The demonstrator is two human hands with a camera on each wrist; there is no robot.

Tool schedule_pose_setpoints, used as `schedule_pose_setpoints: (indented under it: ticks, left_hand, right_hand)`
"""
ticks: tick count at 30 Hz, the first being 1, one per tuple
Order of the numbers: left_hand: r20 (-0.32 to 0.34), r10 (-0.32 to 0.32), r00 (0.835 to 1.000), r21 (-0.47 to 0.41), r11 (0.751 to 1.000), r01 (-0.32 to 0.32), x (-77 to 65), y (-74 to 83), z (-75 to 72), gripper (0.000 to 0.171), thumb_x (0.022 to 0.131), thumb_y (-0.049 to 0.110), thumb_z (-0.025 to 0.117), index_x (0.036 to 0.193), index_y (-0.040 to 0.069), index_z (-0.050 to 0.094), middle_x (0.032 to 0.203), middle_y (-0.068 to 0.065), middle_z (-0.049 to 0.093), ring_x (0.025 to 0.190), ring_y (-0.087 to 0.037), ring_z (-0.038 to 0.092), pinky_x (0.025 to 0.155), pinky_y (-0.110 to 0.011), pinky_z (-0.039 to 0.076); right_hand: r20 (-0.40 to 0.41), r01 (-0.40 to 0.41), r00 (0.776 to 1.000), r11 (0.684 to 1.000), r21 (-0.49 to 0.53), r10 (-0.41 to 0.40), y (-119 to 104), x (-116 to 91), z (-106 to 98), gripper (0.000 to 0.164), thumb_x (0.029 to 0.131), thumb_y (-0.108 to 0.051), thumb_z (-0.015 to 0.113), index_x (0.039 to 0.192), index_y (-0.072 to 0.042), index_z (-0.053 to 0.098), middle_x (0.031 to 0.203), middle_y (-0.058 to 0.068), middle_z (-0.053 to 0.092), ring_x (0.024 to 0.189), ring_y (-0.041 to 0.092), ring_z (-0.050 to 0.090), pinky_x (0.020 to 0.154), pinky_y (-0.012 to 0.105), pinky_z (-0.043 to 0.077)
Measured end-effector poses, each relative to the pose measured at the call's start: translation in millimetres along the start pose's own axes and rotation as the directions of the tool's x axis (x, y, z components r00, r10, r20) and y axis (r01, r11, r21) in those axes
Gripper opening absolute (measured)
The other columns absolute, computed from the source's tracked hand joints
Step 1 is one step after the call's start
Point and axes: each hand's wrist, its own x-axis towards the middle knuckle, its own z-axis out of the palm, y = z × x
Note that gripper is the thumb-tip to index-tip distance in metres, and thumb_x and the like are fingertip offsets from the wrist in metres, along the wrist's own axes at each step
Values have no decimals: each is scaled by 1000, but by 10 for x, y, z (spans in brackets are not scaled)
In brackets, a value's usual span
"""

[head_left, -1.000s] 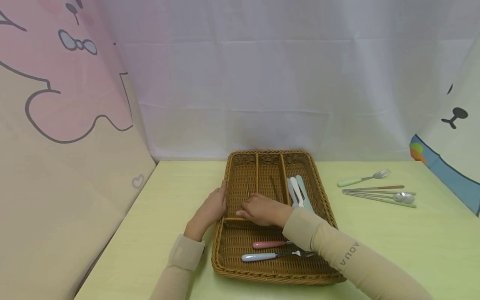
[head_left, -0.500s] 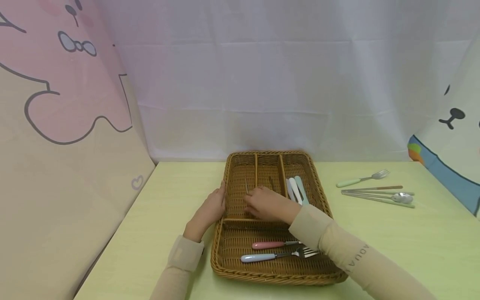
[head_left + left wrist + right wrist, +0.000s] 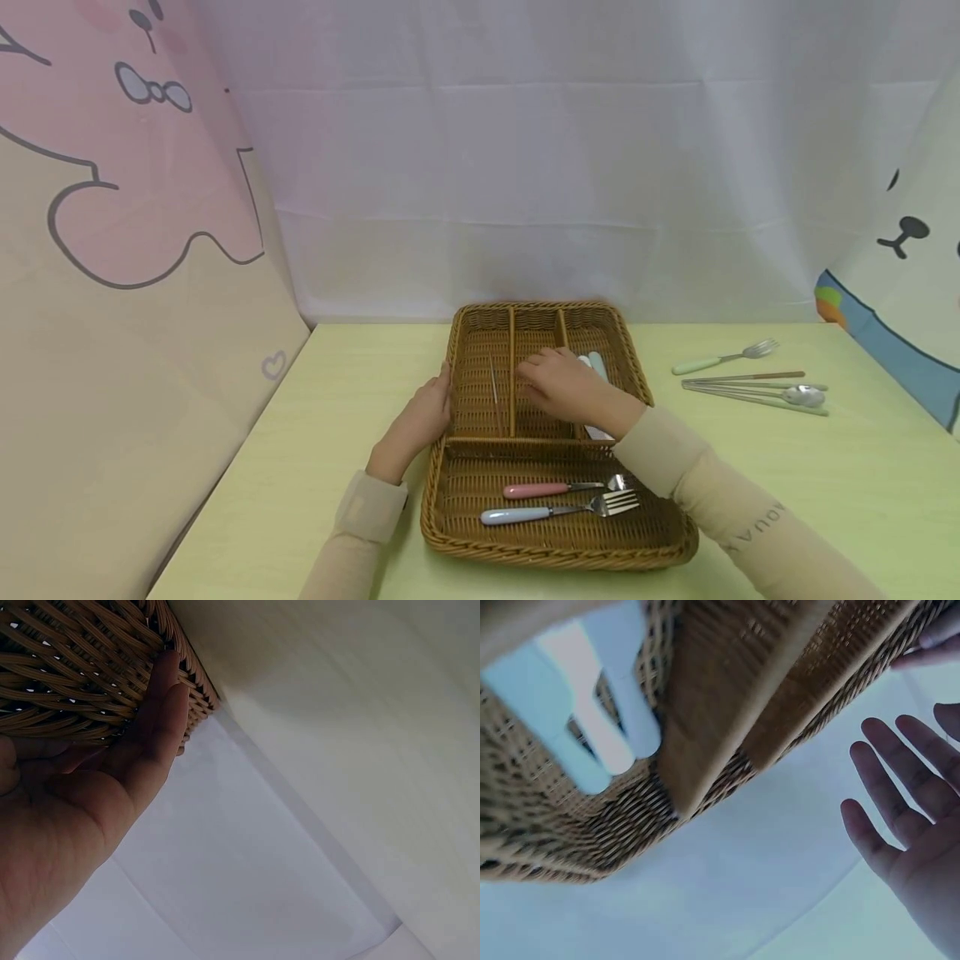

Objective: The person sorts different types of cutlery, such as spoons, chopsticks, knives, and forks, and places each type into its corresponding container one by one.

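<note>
My left hand (image 3: pixel 423 412) rests against the left wall of a brown wicker cutlery basket (image 3: pixel 558 557), fingers straight along the weave in the left wrist view. Over the basket's middle compartment is my right hand (image 3: pixel 566 385); the right wrist view shows its fingers (image 3: pixel 889 780) spread, with nothing between them. A thin chopstick (image 3: pixel 495 392) lies lengthwise in the left compartment. The right compartment holds pale flat-handled utensils, one mint (image 3: pixel 555 720), one white (image 3: pixel 592 697) and one lavender (image 3: pixel 630 682), partly covered by my right hand in the head view.
In the front compartment lie a blue-handled fork (image 3: pixel 517 516) and a pink-handled utensil (image 3: pixel 536 490). On the yellow-green table (image 3: pixel 750 500), right of the basket, are a green-handled fork (image 3: pixel 697 365), a spoon (image 3: pixel 802 396) and several metal chopsticks (image 3: pixel 780 375). A white curtain (image 3: pixel 555 167) hangs behind.
My right hand has left the left compartment, moving right and toward the back over the middle one. The chopstick there now shows along its length. My left hand has stayed at the basket's side.
</note>
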Motion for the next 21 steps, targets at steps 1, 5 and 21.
schedule_pose_setpoints:
  ticks: [1,5,21]
  left_hand:
    - [0,4,1000,3,1000,-4,0,-3,1,49,99,8,31,140,-12,12,94,-21,57,68,-18,50,75,-44,52]
    - [-1,10,1000,5,1000,-10,-8,-6,2,49,98,8,31,139,-13,12,95,-21,57,69,-19,52,76,-44,52]
    - [2,-4,1000,-11,1000,4,-6,-7,1,50,98,8,30,140,-11,11,86,-16,55,63,-17,46,71,-42,50]
  right_hand:
    - [-2,-12,1000,1000,-3,12,22,-18,-12,12,86,-14,60,94,-6,63,89,9,66,84,26,58,75,48,50]
    - [-32,-49,998,999,-1,49,130,-89,-38,10,86,-12,60,93,-6,64,86,8,67,79,24,58,70,45,51]
    - [-188,-197,962,980,22,198,670,-498,-52,9,79,-2,62,88,-2,64,79,12,63,70,27,55,59,45,50]
